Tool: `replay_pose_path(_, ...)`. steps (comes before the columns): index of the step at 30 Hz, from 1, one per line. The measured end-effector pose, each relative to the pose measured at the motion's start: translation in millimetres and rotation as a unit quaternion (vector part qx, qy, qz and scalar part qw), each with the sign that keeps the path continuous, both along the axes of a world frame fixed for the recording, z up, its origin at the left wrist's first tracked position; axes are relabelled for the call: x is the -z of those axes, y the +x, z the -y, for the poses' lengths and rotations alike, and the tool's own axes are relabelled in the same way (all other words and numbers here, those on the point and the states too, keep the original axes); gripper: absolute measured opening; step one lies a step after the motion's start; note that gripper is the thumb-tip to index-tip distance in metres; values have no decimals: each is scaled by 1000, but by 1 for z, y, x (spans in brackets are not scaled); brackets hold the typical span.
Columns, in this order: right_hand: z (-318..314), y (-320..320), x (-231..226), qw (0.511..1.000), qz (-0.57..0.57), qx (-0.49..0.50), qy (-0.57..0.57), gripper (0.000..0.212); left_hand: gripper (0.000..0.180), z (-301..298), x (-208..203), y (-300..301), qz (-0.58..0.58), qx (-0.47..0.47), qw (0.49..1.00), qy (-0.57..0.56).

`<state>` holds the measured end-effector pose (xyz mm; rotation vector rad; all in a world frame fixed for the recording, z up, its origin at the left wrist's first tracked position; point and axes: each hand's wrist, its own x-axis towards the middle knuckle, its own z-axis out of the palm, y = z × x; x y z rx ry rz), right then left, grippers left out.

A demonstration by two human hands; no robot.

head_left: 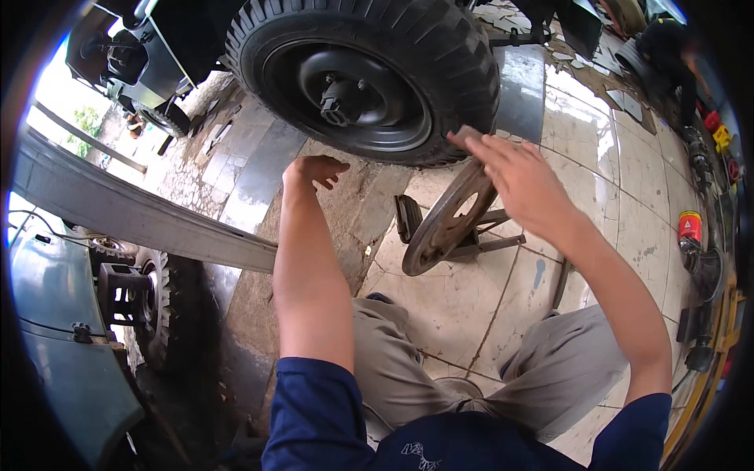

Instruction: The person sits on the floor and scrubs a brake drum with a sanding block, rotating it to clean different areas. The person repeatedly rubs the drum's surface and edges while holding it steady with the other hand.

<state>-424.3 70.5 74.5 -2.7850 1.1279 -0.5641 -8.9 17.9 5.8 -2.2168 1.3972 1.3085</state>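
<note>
While the left hand (316, 169) hangs empty and half-curled near a black tyre (470, 74), the right hand (518, 179), fingers nearly straight, holds a small brown pad (463, 135). The pad is at the upper edge of a tilted, rusty metal disc (441, 226) above the tiled floor (448, 322).

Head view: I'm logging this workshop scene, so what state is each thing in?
metal disc, tilted, dull brown surface
right hand, holding a small brown piece near the disc's upper edge
left hand, empty, fingers loosely curled
large black wheel, upright
floor tiles, cracked and stained in places
red can, too small to tell whether open or closed
</note>
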Motion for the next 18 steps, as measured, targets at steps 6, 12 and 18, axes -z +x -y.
replay_pose_path(6, 6, -12, 4, 1000, -24, -3, -3, 41, 74, 10, 7, -1, 0, 14, 1000, 1)
replay_pose_path(12, -1, -7, -2, 996, -52, -50, -55, 42, 72, 4, 11, 3, -5, 11, 1000, -10)
replay_pose_path(18, -10, -2, -5, 988, -48, -128, -72, 42, 72, 4, 14, 9, -4, 6, 1000, -12)
